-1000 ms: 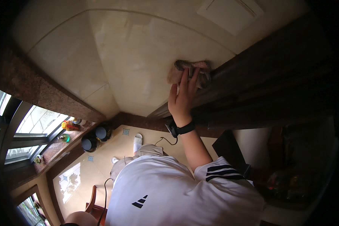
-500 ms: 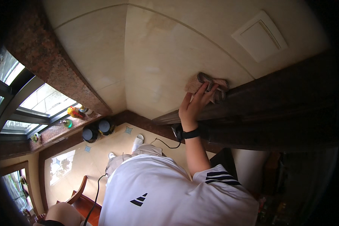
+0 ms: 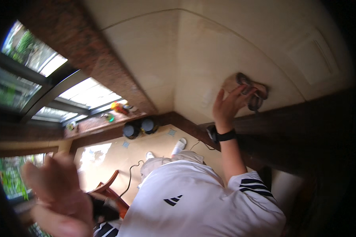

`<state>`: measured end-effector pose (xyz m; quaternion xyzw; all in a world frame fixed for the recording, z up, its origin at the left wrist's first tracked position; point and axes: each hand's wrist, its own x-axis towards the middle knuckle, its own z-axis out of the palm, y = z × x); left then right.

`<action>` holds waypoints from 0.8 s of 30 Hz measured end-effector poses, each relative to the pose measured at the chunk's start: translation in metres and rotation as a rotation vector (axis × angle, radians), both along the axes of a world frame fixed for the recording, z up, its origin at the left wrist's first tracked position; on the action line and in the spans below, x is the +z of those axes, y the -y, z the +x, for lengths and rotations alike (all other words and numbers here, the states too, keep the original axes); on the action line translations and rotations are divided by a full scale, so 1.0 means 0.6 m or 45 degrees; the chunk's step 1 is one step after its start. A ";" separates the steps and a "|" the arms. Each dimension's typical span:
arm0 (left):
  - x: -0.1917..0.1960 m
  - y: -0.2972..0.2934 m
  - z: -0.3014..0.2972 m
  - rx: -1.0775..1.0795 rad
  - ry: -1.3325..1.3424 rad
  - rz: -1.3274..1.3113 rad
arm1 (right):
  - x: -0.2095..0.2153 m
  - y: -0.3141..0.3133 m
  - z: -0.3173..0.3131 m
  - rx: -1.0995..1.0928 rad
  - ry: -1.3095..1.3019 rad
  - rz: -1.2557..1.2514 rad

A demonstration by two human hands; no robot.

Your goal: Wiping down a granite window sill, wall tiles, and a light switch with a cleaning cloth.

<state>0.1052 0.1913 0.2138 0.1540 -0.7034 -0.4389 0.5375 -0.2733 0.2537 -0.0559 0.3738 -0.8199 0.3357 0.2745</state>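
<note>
With spread fingertips, my right hand (image 3: 229, 107) presses a bunched tan and dark-patterned cloth (image 3: 232, 83) against the cream tiled wall (image 3: 199, 71). The cloth lies just above a dark ledge-like band (image 3: 292, 126). A black strap with a small device (image 3: 225, 136) circles my right wrist. My left hand (image 3: 57, 189) is raised at the lower left, close in view and away from the wall. Motion blur smears its fingers, and I make out nothing held in it.
A pale wall switch (image 3: 314, 57) sits right of the cloth. On the left, a granite sill (image 3: 93, 125) under the window holds an orange-and-yellow bottle (image 3: 118, 107) and a green one (image 3: 110, 117). Two dark round-topped containers (image 3: 131, 130) stand below. A wooden chair (image 3: 108, 183) is behind.
My left hand has come up into view at the lower left. The view has swung, shifting the scene rightward. My right hand stays on the cloth at about the same wall spot.
</note>
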 end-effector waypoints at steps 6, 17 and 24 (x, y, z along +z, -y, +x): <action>-0.009 -0.024 -0.110 -0.390 0.168 -0.182 | 0.015 0.012 -0.010 0.067 -0.108 0.002; 0.008 -0.043 -0.112 -0.559 -0.092 -0.353 | 0.063 0.168 0.050 0.440 -0.192 -0.019; -0.051 -0.004 -0.072 -0.335 -0.106 -0.374 | 0.055 0.266 0.104 0.624 -0.262 -0.130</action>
